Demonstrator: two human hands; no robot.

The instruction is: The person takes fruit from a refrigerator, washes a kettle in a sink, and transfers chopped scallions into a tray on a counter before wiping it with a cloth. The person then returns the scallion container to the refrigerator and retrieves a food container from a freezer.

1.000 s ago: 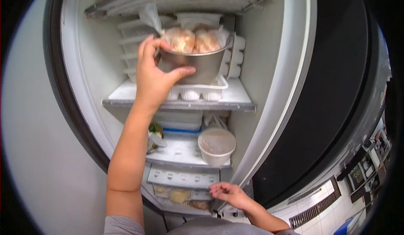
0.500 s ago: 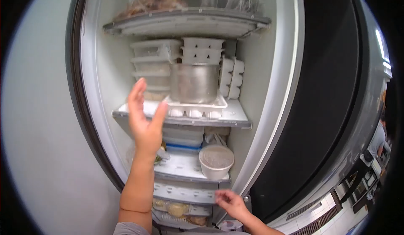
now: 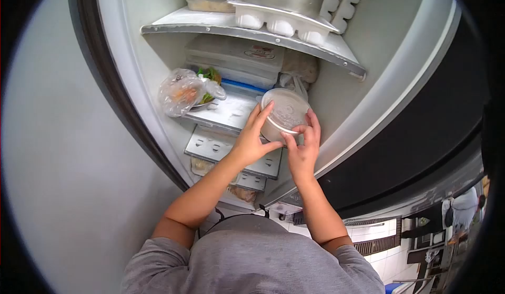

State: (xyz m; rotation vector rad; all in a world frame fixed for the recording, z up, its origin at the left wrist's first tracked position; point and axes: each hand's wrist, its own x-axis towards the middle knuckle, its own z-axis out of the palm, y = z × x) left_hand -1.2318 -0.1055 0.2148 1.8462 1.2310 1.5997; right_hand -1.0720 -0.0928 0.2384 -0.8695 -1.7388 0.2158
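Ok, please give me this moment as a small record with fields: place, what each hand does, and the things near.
place: open fridge, door swung to the right
left hand: grips the left side of the round lidded tub
right hand: grips the tub's right side and rim
tub: at the front edge of the middle shelf
near: plastic bag of food at left; egg tray on the shelf above

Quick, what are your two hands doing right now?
Left hand: closed around the round lidded tub in the fridge.
Right hand: gripping the same tub from the other side.
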